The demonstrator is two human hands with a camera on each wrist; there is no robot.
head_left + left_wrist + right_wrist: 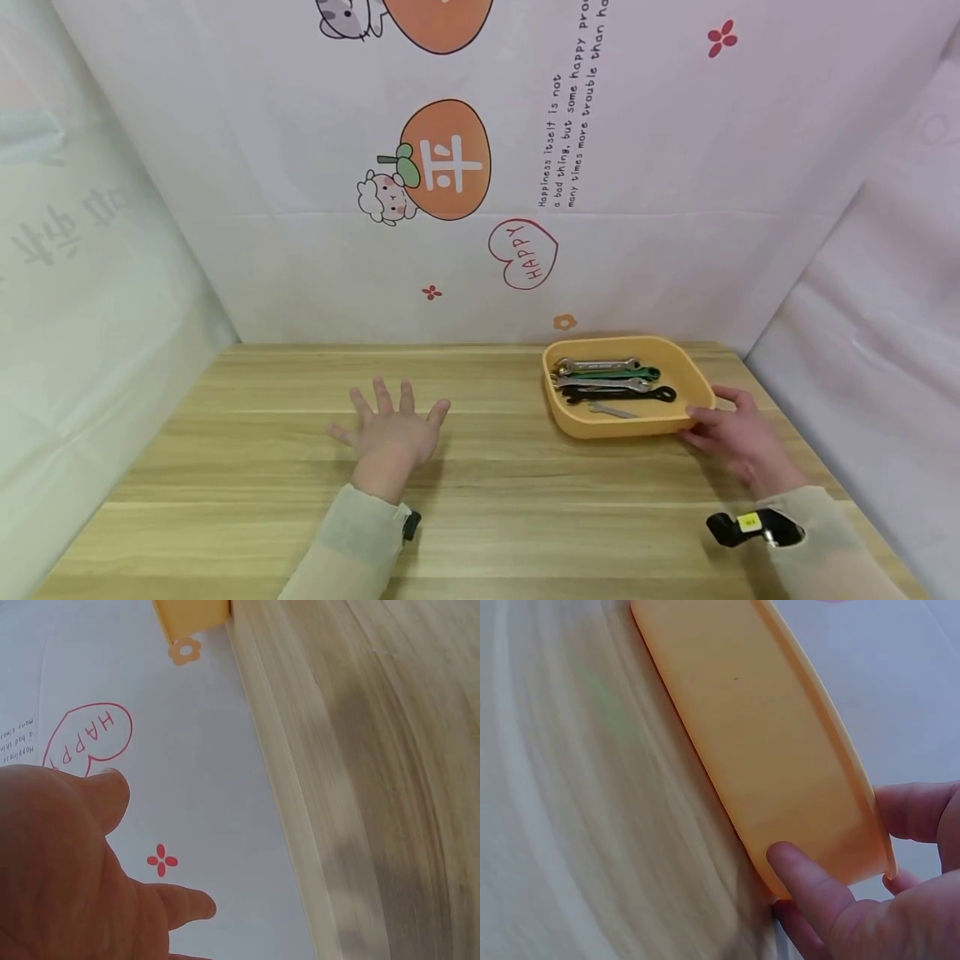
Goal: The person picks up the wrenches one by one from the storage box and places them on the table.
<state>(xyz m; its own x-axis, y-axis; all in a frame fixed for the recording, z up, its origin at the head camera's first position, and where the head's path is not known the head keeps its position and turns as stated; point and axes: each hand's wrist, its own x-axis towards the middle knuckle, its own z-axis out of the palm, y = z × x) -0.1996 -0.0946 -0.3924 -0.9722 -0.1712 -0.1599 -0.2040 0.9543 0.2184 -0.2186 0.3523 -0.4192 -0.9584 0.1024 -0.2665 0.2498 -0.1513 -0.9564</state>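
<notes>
Cloth (pixel 97 292) down the left side, pale, with faint grey lettering, coming down to the wooden table (pixel 480 508). Next along, here's the left hand (pixel 393 433), fingers fanned wide, thumb out to the right, nothing in it! Touching the table or above it, I can't tell. A pale sleeve (pixel 348 533) covers the forearm, a small black piece (pixel 411 525) at the wrist.

Past that, the printed backdrop (pixel 300 275) rises at the table's far edge: orange fruit (pixel 450 158), a little white figure (pixel 382 200) beside it, then a red heart (pixel 523 254) reading HAPPY.

Right of centre, there's the yellow-orange tray (pixel 630 428), near the backdrop at the table's right end! Wrenches lie crosswise inside: a silver wrench (pixel 600 365) at the back, a green wrench (pixel 648 374) just beside it, a black wrench (pixel 630 395) closer in, and a small grey wrench (pixel 615 412) nearest the front wall.

And at the near right corner, the right hand (pixel 738 446) has hold of the tray, fingers bent round it! From the right wrist, one fingertip presses the outer wall, another meets the rim. Whether that corner is lifted, I can't tell. Behind the hand, a black strap (pixel 723 530) with a yellow label (pixel 748 522).
</notes>
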